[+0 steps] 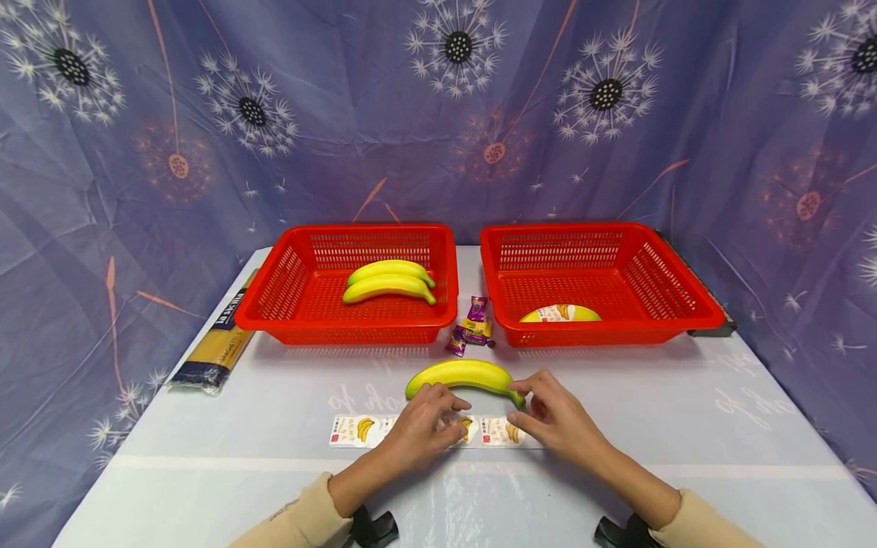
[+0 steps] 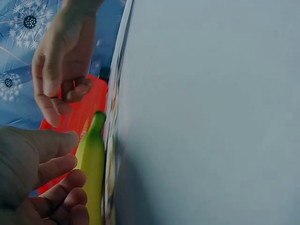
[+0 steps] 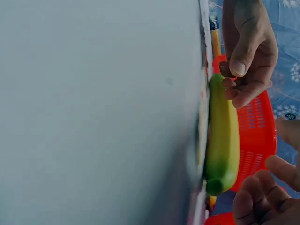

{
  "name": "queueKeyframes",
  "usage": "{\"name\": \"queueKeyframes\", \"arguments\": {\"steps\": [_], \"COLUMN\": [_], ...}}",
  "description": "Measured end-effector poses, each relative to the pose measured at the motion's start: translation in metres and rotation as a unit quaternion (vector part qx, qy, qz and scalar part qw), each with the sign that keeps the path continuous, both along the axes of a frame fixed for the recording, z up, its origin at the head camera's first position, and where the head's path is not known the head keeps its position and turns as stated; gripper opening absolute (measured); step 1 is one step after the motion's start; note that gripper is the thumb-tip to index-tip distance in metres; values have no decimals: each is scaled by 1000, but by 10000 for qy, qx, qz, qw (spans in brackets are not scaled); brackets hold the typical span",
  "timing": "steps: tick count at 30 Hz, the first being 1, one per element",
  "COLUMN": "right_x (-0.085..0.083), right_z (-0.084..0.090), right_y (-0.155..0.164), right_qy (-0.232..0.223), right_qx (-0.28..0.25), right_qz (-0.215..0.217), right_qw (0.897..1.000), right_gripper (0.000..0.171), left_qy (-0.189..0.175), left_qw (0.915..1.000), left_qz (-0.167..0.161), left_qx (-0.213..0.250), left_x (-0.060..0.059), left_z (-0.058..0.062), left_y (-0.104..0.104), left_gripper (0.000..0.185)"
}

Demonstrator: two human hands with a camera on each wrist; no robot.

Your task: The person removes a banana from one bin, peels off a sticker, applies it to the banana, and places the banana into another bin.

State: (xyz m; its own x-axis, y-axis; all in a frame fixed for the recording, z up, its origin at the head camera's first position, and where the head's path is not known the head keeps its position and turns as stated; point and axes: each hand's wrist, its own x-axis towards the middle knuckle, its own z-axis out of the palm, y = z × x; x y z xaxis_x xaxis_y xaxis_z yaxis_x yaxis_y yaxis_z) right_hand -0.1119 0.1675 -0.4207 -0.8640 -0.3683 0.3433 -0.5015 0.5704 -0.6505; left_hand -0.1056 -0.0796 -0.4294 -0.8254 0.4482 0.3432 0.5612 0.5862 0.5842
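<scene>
A yellow banana (image 1: 462,371) with green ends lies across the table. Behind the left end of a sticker strip, my left hand (image 1: 426,428) hovers with loosely bent fingers and thumb apart, partly covering the strip (image 1: 496,431) with its banana pictures. Near the banana's stem is my right hand (image 1: 563,420), thumb and fingers spread with a gap between them. The left wrist view has the left hand (image 2: 44,180) beside the banana (image 2: 93,164). In the right wrist view, the right hand (image 3: 274,187) looks apart from the banana (image 3: 222,136); neither hand grips anything.
Two bananas (image 1: 389,288) lie in the left red basket (image 1: 349,326). The right red basket (image 1: 610,329) holds a banana bearing a sticker (image 1: 556,313). Small purple and yellow wrapped candies (image 1: 473,329) lie between the baskets. A spaghetti pack (image 1: 218,342) is at the left edge.
</scene>
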Motion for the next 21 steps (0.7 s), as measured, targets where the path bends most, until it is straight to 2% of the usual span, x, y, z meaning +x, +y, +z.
{"name": "queueKeyframes", "arguments": {"steps": [5, 11, 21], "right_x": [7, 11, 10], "right_z": [-9, -19, -26], "right_y": [4, 3, 2], "right_qy": [-392, -790, -512], "right_qx": [371, 712, 1102], "right_qz": [-153, -327, -500], "right_qw": [9984, 9938, 9913], "right_gripper": [33, 33, 33], "left_qy": [-366, -485, -566], "left_qw": [9993, 9983, 9966], "left_qz": [-57, 33, -50], "left_qx": [-20, -335, -596], "left_x": [2, 2, 0], "left_z": [-5, -10, -12], "left_y": [6, 8, 8], "left_gripper": [24, 20, 21]}}
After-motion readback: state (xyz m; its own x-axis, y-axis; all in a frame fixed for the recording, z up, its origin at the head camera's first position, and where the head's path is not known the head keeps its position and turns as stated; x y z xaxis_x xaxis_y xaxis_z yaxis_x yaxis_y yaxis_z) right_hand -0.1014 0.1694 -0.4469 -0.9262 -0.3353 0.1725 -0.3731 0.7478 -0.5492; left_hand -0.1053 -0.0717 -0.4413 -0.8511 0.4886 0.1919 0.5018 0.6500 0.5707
